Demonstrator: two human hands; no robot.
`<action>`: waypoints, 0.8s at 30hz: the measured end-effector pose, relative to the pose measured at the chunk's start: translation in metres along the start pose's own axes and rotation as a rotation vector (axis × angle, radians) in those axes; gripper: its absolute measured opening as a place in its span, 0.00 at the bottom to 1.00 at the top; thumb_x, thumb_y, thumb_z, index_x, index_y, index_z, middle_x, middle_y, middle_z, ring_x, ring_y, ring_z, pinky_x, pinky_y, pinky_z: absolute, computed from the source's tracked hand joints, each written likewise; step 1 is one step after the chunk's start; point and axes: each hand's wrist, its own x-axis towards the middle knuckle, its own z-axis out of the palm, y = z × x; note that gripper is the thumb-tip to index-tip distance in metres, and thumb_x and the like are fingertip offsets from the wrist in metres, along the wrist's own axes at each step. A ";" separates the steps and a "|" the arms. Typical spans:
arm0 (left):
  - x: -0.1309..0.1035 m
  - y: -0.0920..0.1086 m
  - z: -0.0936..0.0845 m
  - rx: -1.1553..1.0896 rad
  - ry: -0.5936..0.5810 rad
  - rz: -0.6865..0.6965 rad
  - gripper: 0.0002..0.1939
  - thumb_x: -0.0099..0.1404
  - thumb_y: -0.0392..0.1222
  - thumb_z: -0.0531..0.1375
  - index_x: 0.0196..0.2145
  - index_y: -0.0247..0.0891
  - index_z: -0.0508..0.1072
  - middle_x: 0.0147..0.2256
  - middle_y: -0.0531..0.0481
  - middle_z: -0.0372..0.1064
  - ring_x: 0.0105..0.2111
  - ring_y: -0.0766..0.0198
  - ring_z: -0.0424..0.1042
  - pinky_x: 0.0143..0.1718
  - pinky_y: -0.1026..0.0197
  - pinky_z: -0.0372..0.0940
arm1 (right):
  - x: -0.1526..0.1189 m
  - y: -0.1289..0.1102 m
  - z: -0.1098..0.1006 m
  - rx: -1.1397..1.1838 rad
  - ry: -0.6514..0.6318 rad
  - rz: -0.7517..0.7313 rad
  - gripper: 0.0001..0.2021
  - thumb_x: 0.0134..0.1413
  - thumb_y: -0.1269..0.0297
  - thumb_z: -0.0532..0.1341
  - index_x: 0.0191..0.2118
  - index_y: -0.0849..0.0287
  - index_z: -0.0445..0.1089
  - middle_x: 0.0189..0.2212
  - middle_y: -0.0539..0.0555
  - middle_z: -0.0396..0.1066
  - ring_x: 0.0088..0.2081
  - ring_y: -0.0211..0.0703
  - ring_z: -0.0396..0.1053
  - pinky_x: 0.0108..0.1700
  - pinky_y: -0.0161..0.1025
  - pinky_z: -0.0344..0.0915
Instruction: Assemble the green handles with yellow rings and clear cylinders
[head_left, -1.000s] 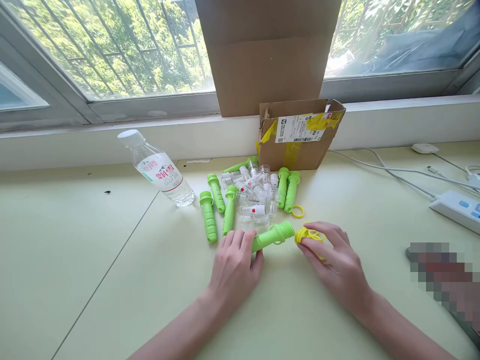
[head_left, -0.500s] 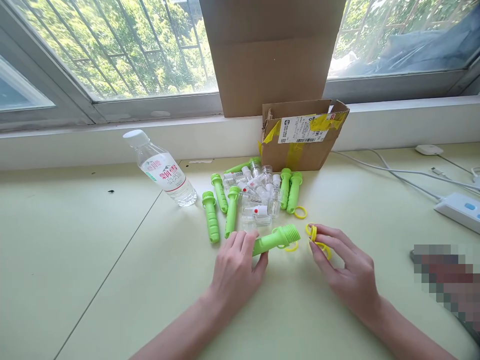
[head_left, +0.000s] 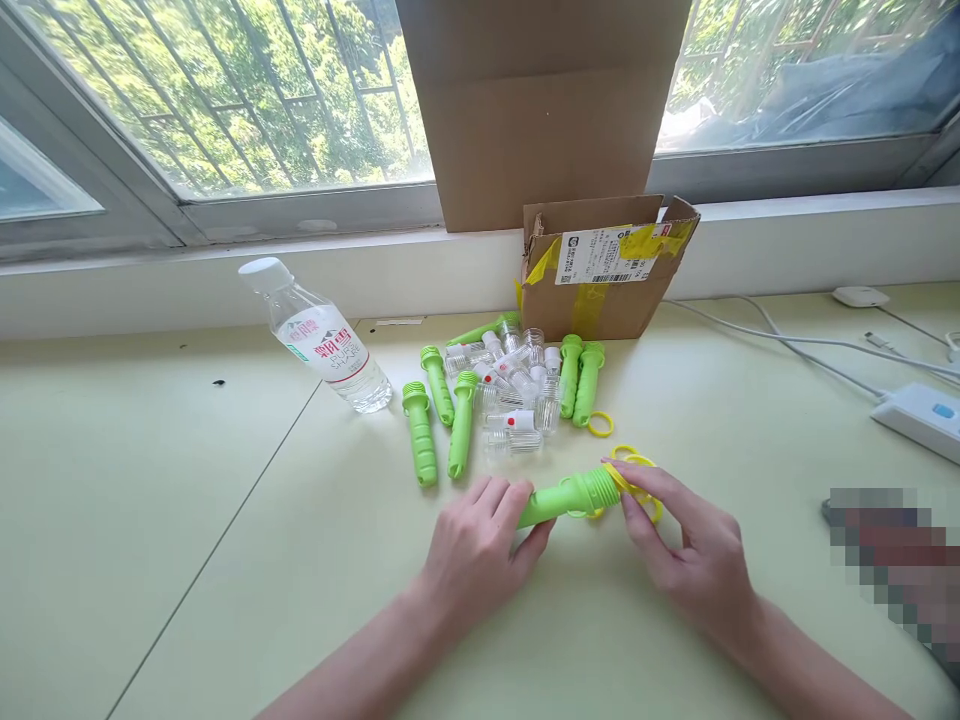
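One green tube (head_left: pixel 562 501), head view, over tabletop (head_left: pixel 300 620): L hand (head_left: pixel 476 540) clamped round its body, threaded end twd R hand (head_left: pixel 694 545), which pinches a yellow ring (head_left: pixel 616 478) at the mouth. Other rings (head_left: pixel 658 512) beside; held or lying, can't tell. Step, prob.: fitting ring over threads. Next move calls for firm L grip, ring squared, even push.

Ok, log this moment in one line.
left hand: holds green tube | right hand: pinches yellow ring at tube's threaded end | nearby: clear cylinders, bottle
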 end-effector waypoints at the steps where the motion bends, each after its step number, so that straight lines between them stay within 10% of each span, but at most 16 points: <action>1: 0.000 0.000 0.000 0.000 0.003 0.001 0.07 0.64 0.41 0.59 0.37 0.37 0.65 0.26 0.52 0.66 0.26 0.63 0.64 0.25 0.63 0.55 | 0.000 0.000 0.000 -0.009 0.005 -0.010 0.20 0.52 0.79 0.60 0.51 0.58 0.68 0.42 0.55 0.76 0.43 0.42 0.75 0.50 0.37 0.71; 24: 0.000 0.001 -0.002 0.024 -0.033 0.059 0.06 0.66 0.42 0.56 0.38 0.37 0.67 0.25 0.52 0.64 0.24 0.64 0.62 0.23 0.63 0.52 | -0.002 0.000 -0.002 0.048 -0.069 -0.060 0.23 0.53 0.81 0.58 0.55 0.61 0.66 0.49 0.59 0.73 0.49 0.45 0.73 0.53 0.42 0.70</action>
